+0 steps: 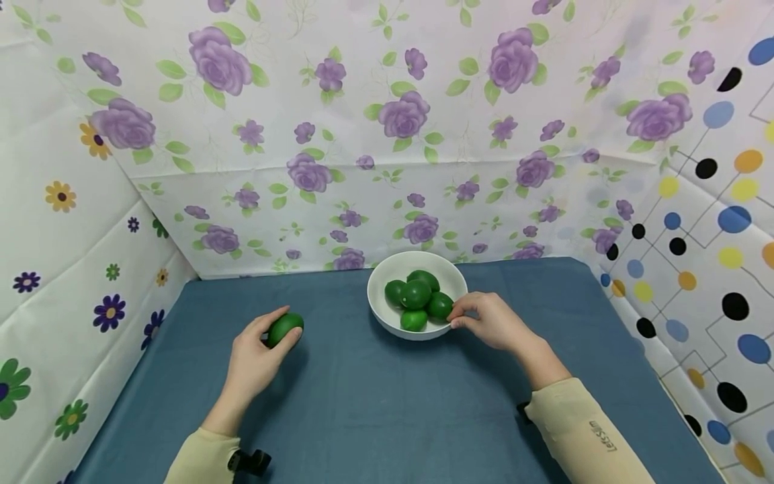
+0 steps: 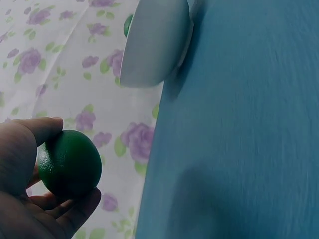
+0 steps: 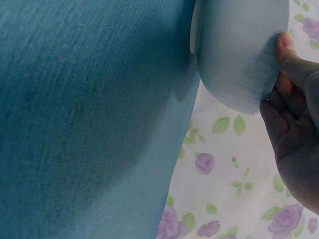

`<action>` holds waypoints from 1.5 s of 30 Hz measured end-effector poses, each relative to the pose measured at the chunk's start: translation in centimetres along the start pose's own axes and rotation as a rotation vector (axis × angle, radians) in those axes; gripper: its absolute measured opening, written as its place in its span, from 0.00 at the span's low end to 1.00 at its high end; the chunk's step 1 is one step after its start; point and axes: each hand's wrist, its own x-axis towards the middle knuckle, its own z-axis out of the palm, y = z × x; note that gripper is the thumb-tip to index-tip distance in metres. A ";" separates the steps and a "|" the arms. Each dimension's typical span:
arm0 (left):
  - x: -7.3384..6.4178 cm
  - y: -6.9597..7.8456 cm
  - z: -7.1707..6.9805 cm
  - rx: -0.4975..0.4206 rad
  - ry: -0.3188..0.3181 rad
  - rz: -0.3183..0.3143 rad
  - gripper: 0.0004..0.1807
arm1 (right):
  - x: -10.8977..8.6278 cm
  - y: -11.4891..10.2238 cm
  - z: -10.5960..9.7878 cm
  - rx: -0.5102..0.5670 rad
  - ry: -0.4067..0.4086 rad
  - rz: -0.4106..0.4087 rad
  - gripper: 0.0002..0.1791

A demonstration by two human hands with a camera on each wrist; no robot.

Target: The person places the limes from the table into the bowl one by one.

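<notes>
A green lime [image 1: 285, 329] is gripped between the thumb and fingers of my left hand [image 1: 254, 356], above the table to the left of the bowl. The left wrist view shows the same lime [image 2: 70, 164] with fingers curled about its sides. Several more limes [image 1: 416, 294] lie together in a white bowl [image 1: 387, 324] at the back middle of the table. My right hand [image 1: 492, 321] pinches the bowl's right rim. From the right wrist view, its thumb [image 3: 287, 47] presses on the bowl's outer wall [image 3: 234, 55] near the rim.
A dark blue cloth [image 1: 375, 417] covers the table. Behind it hangs a white sheet with purple flowers [image 1: 405, 114]. Patterned sheets stand at the left [image 1: 72, 282] and right [image 1: 713, 282] sides. The bowl stands close to the table's back edge.
</notes>
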 end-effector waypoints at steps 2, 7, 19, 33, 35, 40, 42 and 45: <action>0.1 0.4 0.3 -0.009 -0.010 0.003 0.30 | 0.0 0.0 0.1 0.004 -0.001 0.002 0.04; 0.4 1.0 0.9 -0.034 -0.025 0.008 0.30 | 0.1 -0.1 0.1 0.006 -0.001 0.001 0.04; 1.2 3.2 2.7 -0.103 -0.050 0.005 0.30 | 0.0 -0.1 0.0 0.014 0.000 -0.002 0.04; 2.3 7.3 5.4 -0.211 -0.062 0.007 0.29 | 0.0 0.0 0.0 0.012 0.001 -0.008 0.04; 2.4 7.7 5.7 -0.228 -0.070 0.007 0.29 | 0.0 0.0 0.0 0.015 0.003 -0.010 0.04; 2.6 8.5 6.3 -0.244 -0.077 0.010 0.29 | 0.0 0.0 0.1 0.016 0.004 -0.011 0.04; 2.7 8.6 6.4 -0.245 -0.074 0.011 0.29 | 0.0 0.1 0.1 0.016 0.003 -0.010 0.04; 2.8 8.7 6.6 -0.251 -0.071 0.009 0.29 | 0.0 0.1 0.0 0.014 0.005 -0.011 0.04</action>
